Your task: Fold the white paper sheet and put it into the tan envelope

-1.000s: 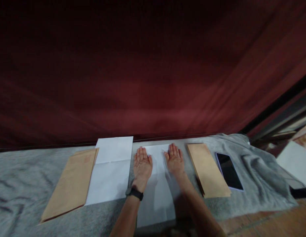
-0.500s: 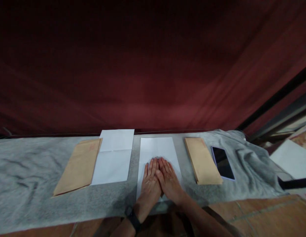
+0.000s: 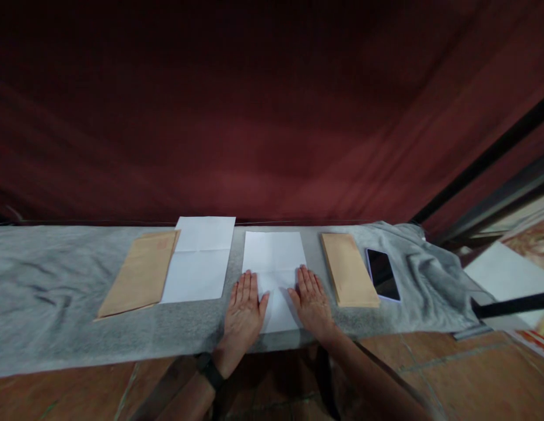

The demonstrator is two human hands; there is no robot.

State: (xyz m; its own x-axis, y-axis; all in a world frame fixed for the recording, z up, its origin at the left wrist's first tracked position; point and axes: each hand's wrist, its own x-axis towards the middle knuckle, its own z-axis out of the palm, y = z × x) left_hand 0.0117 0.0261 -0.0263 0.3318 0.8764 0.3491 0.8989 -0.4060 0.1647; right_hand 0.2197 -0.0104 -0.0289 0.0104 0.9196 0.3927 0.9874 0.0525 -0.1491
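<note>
A white sheet of paper (image 3: 274, 257) lies flat on the grey cloth (image 3: 56, 292) in front of me. My left hand (image 3: 242, 310) rests palm down on the sheet's near left edge, fingers stretched out. My right hand (image 3: 312, 299) lies flat on the near right edge, fingers stretched out too. The two hands are apart, with bare paper between them. Neither hand holds anything. A black band sits on my left wrist.
A second white sheet (image 3: 200, 260) and a brown envelope (image 3: 140, 272) lie to the left. Another brown envelope (image 3: 348, 269) and a dark phone (image 3: 381, 273) lie to the right. A dark red curtain (image 3: 272, 117) hangs behind. Tiled floor shows below the cloth's near edge.
A second ago my hands were flat near the sheet's far end, then met at its middle. Now they have slid apart to its near side edges. The view has pulled back.
</note>
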